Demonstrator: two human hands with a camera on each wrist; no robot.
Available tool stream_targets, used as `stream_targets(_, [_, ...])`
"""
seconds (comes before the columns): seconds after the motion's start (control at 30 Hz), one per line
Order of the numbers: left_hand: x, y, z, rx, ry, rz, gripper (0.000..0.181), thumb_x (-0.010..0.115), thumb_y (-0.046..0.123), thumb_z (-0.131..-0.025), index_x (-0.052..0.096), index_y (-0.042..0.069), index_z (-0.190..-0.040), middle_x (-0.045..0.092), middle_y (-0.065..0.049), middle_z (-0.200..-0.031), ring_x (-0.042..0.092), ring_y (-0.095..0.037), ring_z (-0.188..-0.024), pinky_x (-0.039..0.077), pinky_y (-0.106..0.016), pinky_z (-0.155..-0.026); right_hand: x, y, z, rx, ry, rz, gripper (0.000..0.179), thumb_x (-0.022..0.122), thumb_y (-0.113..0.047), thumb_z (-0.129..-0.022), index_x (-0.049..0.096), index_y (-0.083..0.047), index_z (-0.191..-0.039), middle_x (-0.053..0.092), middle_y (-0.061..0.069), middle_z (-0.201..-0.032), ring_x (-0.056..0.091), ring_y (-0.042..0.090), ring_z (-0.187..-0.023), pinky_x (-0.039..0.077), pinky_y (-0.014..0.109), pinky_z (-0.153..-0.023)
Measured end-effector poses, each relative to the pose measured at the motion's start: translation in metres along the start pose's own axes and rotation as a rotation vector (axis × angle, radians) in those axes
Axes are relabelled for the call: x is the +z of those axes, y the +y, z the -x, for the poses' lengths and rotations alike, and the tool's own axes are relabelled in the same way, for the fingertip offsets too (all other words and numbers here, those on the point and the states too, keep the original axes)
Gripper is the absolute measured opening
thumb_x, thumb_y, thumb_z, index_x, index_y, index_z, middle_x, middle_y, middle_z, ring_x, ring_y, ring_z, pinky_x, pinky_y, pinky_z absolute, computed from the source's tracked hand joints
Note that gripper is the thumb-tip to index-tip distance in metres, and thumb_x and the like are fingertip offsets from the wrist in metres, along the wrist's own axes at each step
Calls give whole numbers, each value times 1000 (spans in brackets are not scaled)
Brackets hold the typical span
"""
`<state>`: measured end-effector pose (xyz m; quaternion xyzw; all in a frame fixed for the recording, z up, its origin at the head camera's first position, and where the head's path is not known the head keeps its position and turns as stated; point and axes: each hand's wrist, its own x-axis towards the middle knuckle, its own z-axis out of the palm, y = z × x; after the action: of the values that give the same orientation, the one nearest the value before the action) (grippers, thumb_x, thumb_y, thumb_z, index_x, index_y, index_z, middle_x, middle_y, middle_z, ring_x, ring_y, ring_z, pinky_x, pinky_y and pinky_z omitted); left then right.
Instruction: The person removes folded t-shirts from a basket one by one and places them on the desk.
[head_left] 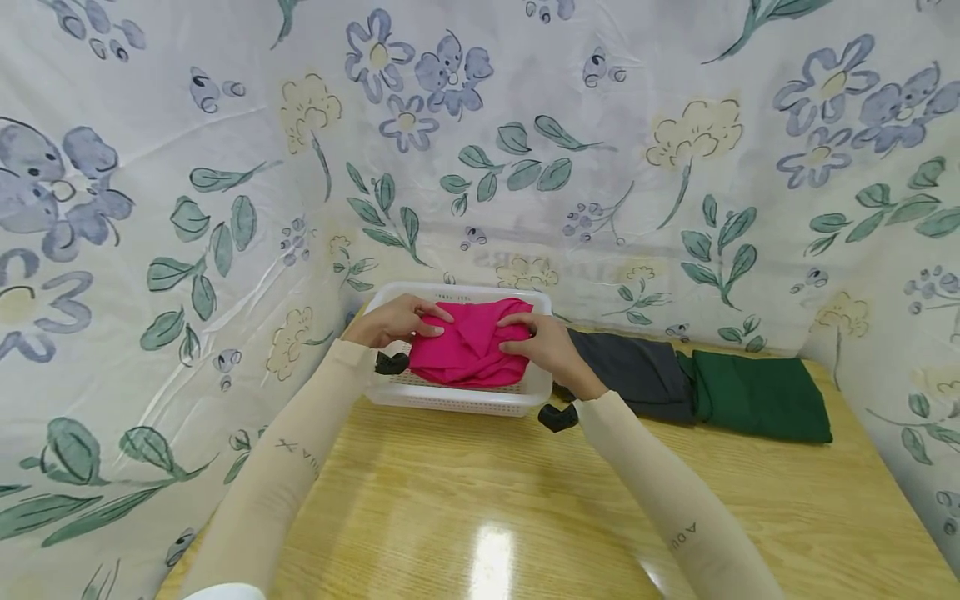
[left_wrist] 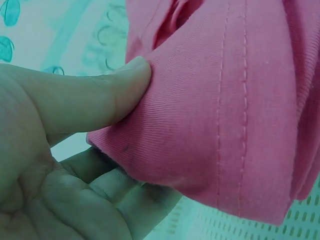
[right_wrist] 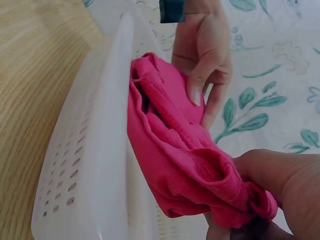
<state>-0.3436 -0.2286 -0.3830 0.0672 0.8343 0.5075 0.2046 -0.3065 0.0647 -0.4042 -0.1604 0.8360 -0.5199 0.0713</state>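
Note:
A folded bright pink cloth garment (head_left: 472, 346) is held between both hands at the white plastic basket (head_left: 450, 402). My left hand (head_left: 393, 321) pinches its left side; in the left wrist view the thumb (left_wrist: 112, 95) lies on top and the fingers pass underneath, near a double-stitched hem. At the opposite side my right hand (head_left: 553, 346) grips the bunched edge, thumb above and fingers below, as the right wrist view shows. Beneath the garment the basket's perforated floor (left_wrist: 225, 225) is partly visible. In the right wrist view, the garment (right_wrist: 175, 145) slants beside the basket wall (right_wrist: 112, 125).
Right of the basket lie a folded dark grey cloth (head_left: 637, 375) and a folded dark green cloth (head_left: 761, 396), side by side on the wooden table (head_left: 450, 492). A flower-printed sheet (head_left: 600, 192) hangs behind and at both sides.

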Motion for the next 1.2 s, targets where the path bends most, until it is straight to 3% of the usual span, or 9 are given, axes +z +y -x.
stream_targets(0.3, [10,14,-1,43,-32,20,39,68,-1,-98,64,-2,-136,47,-18,-149,65,-18,-86,58,-30,-77,-19,3,10,29,0,-67,36,81,-17,-91,73,-20,-126,67,6,-125,57,22,-99,49,30,-75])
stream_targets(0.73, [36,35,-2,88,-58,-10,39,68,-1,-97,65,0,-136,54,-20,-137,68,-19,-83,59,-31,-77,-46,10,33,45,11,-94,37,80,-18,-92,72,-19,-128,69,6,-119,61,22,-97,52,29,-76])
stream_targets(1.0, [54,46,-4,118,-73,-14,37,70,0,-96,67,-1,-133,60,-19,-129,68,-17,-79,59,-30,-75,-62,15,46,48,18,-58,39,81,-19,-92,71,-19,-129,69,6,-112,59,22,-91,51,32,-75])
stream_targets(1.2, [68,53,-9,150,-94,-18,37,71,-1,-95,68,0,-132,60,-17,-130,65,-18,-76,58,-28,-72,-76,21,59,61,39,-70,39,81,-20,-92,71,-18,-130,69,5,-108,58,22,-91,51,30,-73])
